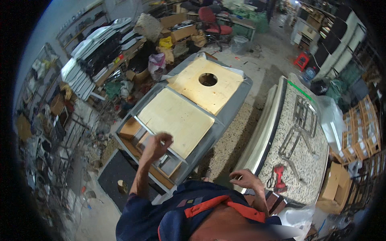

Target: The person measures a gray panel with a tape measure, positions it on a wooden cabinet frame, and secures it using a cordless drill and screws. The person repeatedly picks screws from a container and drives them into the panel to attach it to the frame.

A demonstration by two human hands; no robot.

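My left hand (157, 148) hovers at the near end of a long grey frame (231, 112). Its fingers are curled in toward the thumb, and whatever they may hold is hidden. A thin metal strip (144, 125) runs behind that hand, above wood-sided compartments (129, 127). Two cream panels lie on the frame: a plain one (177, 118) nearer and one with a round hole (225, 86) beyond. My right hand (246, 178) is empty with fingers loosely apart, near the edge of a speckled slab (257, 164). A red cordless drill (279, 178) lies on this slab, right of the hand.
Bent metal racks (295, 140) also rest on the slab. A black board with a hole (140, 180) lies at the left. Wooden crates (362, 128) and an open cardboard box (335, 182) stand at right. Piled parts, shelves and a red chair (209, 20) fill the back and left.
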